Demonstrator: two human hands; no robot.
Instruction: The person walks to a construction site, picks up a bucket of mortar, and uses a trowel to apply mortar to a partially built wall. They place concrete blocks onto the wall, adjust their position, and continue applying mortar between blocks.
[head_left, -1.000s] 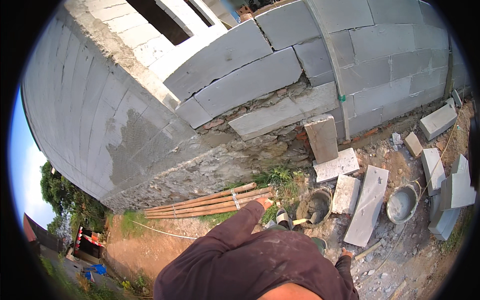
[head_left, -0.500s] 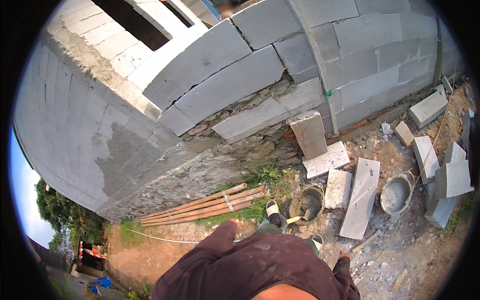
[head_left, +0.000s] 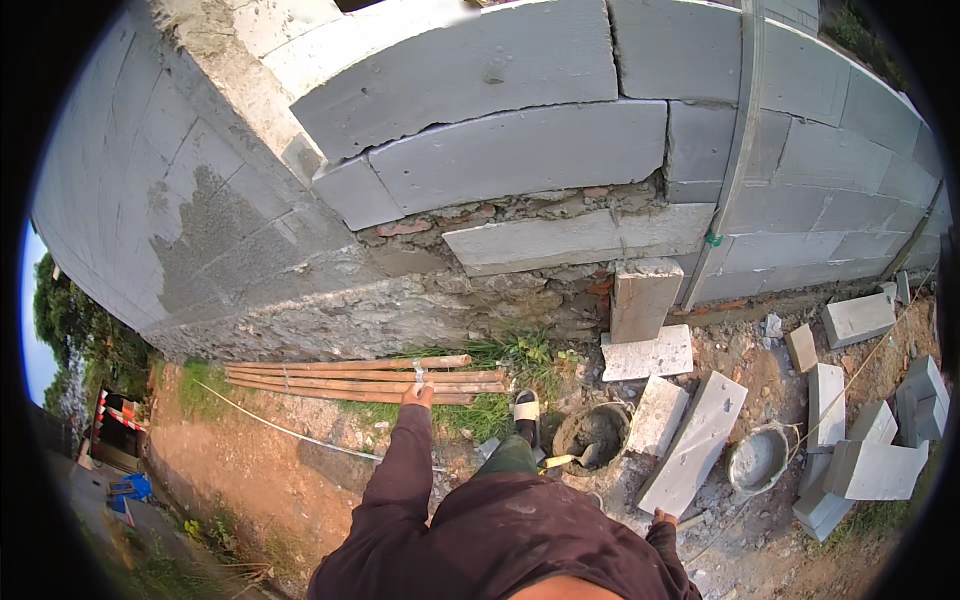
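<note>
My left hand [head_left: 417, 396] stretches forward over the near side of a bundle of bamboo poles [head_left: 340, 383]; it overlaps the poles in view, and I cannot tell whether it touches them. Its fingers are too small to read. Low at my right side, my right hand [head_left: 663, 517] is near the lower end of a long grey block [head_left: 694, 440] and a short wooden stick [head_left: 692, 522]. Whether it grips the stick is unclear. Between my hands stands a bucket of wet mortar [head_left: 624, 425], with a yellow-handled trowel [head_left: 558, 461] resting in it.
Ahead rises a grey block wall [head_left: 520, 150] on a rough stone base [head_left: 400, 312]. A block [head_left: 640, 300] leans there beside an upright batten [head_left: 742, 150]. A second bucket [head_left: 735, 467] and several loose blocks [head_left: 870, 470] lie right. A sandal [head_left: 526, 409] shows on my foot.
My view has turned and shifted, bringing the wall face more square-on. My left arm now reaches farther forward, toward the bamboo. My right hand stays low at my side.
</note>
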